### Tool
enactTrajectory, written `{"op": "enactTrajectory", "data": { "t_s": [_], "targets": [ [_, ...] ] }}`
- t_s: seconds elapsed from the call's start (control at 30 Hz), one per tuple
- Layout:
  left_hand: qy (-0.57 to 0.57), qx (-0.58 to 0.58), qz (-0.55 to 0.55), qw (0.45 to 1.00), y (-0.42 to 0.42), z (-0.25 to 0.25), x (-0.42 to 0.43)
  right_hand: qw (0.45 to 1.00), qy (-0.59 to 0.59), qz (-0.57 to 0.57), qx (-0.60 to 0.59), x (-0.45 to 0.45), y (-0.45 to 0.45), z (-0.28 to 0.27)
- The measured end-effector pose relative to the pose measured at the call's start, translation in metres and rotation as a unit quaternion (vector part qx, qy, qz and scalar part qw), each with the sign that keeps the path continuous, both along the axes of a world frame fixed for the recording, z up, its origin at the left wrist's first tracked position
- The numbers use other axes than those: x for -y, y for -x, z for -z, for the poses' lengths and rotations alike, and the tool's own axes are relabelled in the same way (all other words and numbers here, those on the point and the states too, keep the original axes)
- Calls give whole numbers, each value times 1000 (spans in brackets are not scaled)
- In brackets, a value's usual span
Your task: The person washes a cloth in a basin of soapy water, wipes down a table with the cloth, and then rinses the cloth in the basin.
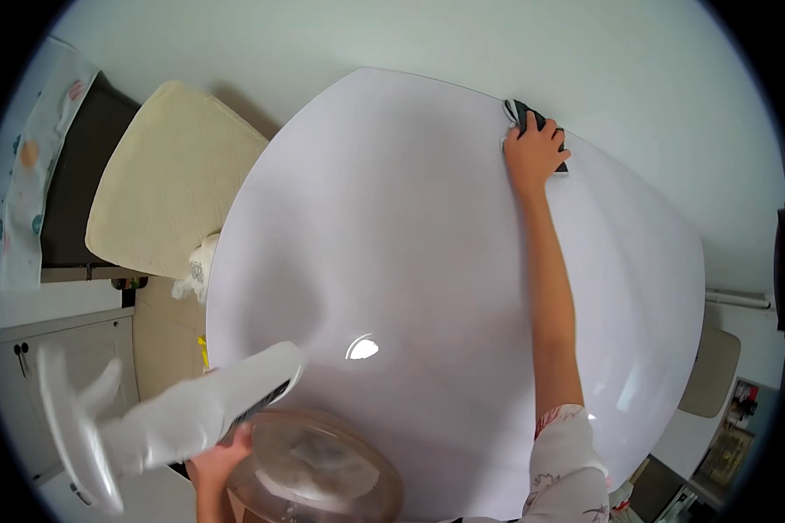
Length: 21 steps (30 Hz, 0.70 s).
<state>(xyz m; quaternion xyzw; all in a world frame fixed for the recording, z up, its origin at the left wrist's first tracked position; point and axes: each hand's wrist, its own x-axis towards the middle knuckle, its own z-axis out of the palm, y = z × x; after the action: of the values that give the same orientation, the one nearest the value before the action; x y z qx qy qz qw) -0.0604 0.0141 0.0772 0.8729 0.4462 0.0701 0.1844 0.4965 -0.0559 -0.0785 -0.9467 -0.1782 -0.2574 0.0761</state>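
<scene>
My left hand [220, 460], at the lower left, is closed on a long white object [196, 414], which is tilted up above the table. It has a rounded end, a dark strip along its underside and a flared far end with a prong; its kind is unclear. My right hand [535, 155] reaches to the table's far edge, its fingers bent over a small black item with pale edges [523, 113]. Most of that item is hidden beneath the hand. Close to my left hand sits a see-through brownish bowl [358, 444] at the near edge of the white table [401, 227].
The table's far edge meets a pale wall [462, 44]. To the left stand a cream cushioned chair [170, 183] and white cabinets [70, 366]. A white bag [199, 266] hangs near the chair. Another seat [711, 370] is at the right.
</scene>
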Motion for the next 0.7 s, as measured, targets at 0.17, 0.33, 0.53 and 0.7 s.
{"op": "enactTrajectory", "data": {
  "t_s": [0.17, 0.33, 0.53, 0.7],
  "targets": [
    [66, 132, -28, 989, 54, -5, 15, 985, -57, -139, 79, -102, 44, 3],
    [59, 120, -62, 989, 81, -14, 23, 989, -28, -138, 37, -212, 76, 6],
    [63, 113, -61, 990, 85, -6, 13, 977, -14, -207, 45, -213, 92, 1],
    [1, 97, -19, 995, 63, -10, 19, 934, 26, -350, -65, -249, 162, -8]
  ]
}}
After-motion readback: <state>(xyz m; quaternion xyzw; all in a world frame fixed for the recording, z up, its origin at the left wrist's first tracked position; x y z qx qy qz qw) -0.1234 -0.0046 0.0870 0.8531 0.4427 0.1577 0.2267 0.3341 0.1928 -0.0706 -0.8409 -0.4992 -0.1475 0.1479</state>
